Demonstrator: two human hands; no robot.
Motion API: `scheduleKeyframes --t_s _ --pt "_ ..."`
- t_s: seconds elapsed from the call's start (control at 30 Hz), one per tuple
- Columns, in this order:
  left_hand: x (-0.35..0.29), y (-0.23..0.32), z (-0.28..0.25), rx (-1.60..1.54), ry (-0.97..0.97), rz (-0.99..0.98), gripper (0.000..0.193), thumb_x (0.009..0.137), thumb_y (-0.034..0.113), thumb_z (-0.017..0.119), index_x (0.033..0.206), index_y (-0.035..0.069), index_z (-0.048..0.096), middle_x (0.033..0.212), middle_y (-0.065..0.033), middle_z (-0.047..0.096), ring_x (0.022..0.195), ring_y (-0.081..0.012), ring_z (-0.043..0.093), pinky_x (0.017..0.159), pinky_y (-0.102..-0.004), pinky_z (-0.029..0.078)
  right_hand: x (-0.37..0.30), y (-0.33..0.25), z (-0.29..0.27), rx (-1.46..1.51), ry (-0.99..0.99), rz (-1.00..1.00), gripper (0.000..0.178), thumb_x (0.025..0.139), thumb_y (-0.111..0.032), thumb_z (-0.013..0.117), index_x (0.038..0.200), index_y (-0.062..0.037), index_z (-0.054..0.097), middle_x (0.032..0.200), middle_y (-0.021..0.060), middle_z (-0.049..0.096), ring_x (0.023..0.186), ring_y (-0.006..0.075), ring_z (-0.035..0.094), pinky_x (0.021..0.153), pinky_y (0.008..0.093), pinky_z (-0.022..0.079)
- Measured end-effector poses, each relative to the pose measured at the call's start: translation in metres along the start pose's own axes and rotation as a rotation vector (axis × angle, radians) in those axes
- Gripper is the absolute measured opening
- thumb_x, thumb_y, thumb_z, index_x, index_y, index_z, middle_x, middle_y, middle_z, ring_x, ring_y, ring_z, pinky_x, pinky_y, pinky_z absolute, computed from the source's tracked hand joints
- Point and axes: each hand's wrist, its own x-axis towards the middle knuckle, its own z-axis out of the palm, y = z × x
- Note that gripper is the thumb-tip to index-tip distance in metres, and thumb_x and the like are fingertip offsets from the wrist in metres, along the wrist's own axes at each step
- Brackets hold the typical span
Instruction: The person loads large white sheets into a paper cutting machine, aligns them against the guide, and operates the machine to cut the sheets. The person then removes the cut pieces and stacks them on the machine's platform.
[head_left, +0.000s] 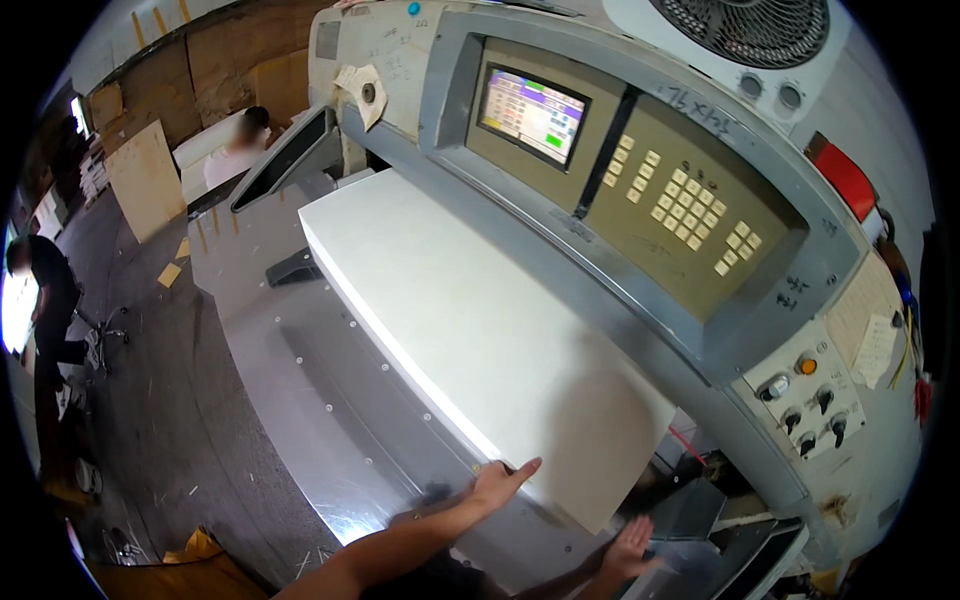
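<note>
Print workshop: paper cutter (pixel 640 200), paper stack (pixel 470 330).

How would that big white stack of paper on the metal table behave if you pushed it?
The white paper stack looks thick and broad, so it is probably heavy and would slide as a block across the shiny metal table rather than tip. Its loose sheets could shift at the edge where the left hand presses. A single sheet would likely flop.

A small rectangular screen (pixel 532 113) glows with colourful rows on the machine's grey panel; pale paper notes (pixel 868 322) stick at right.
</note>
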Motion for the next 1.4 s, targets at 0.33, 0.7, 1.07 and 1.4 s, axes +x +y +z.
scheduleKeyframes --t_s 0.33,0.7,1.07,1.4 --pt "0.002 0.000 -0.004 -0.042 -0.076 -0.014 0.093 0.077 0.081 0.053 0.078 -0.011 0.067 0.077 -0.0237 0.067 0.080 -0.0345 0.067 0.081 -0.0427 0.051 0.038 0.043 0.085 -0.079 0.269 0.339 0.087 0.091 -0.074 0.040 0.141 -0.0028 0.044 0.138 0.0088 0.052 0.131 0.0264 0.045 0.111 0.0394 0.033" --pt "-0.003 -0.007 -0.004 0.004 -0.076 0.064 0.095 0.080 0.083 0.045 0.093 -0.007 0.070 0.092 -0.0249 0.069 0.091 -0.0352 0.066 0.086 -0.0437 0.049 0.089 0.056 0.078 -0.317 0.018 0.484 0.079 0.096 -0.068 0.034 0.144 -0.0048 0.040 0.143 0.0088 0.047 0.128 0.0261 0.046 0.108 0.0391 0.035" --pt "0.019 -0.032 -0.015 0.029 -0.167 0.193 0.072 0.087 0.068 0.056 0.113 0.002 0.065 0.102 -0.0151 0.068 0.099 -0.0239 0.063 0.077 -0.0340 0.052 -0.072 0.011 0.028 0.121 -0.141 0.346 0.073 0.092 -0.063 0.055 0.117 0.0059 0.057 0.097 0.0086 0.063 0.085 0.0226 0.060 0.072 0.0314 0.048" --pt "0.084 -0.050 -0.184 -0.655 -0.111 0.107 0.045 0.096 0.053 0.056 0.085 0.010 0.063 0.077 0.0016 0.059 0.074 -0.0096 0.052 0.071 -0.0260 0.043 -0.301 0.007 0.148 -0.737 0.915 0.141 0.044 0.098 -0.046 0.050 0.099 -0.0026 0.058 0.097 0.0109 0.061 0.097 0.0274 0.059 0.087 0.0406 0.049"
